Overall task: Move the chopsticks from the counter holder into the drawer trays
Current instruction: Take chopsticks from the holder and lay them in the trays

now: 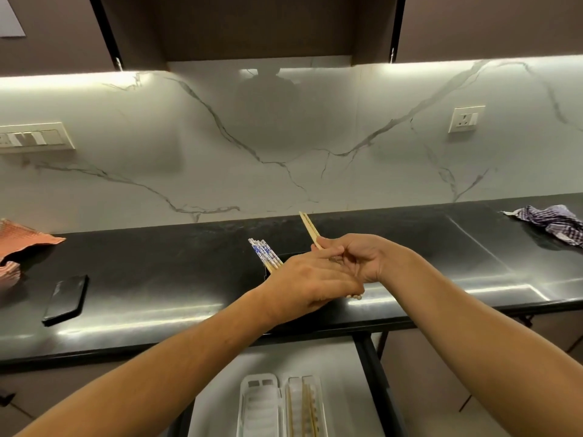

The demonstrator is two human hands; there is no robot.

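My left hand (310,283) is closed around a bundle of white chopsticks with blue patterns (263,252), whose ends fan out up and to the left above the black counter (157,279). My right hand (356,257) pinches a pair of plain wooden chopsticks (309,228) that point up and away; the two hands touch each other. Any holder is hidden behind my hands. Below, an open drawer (331,357) holds two white trays: the left tray (258,405) looks bare, the right tray (304,405) has wooden chopsticks lying in it.
A black phone (66,299) lies on the counter at left, beside an orange cloth (22,241). A checked cloth (555,223) sits at the far right. A marble backsplash with a socket (466,118) rises behind. The drawer's dark frame (375,383) runs along its right side.
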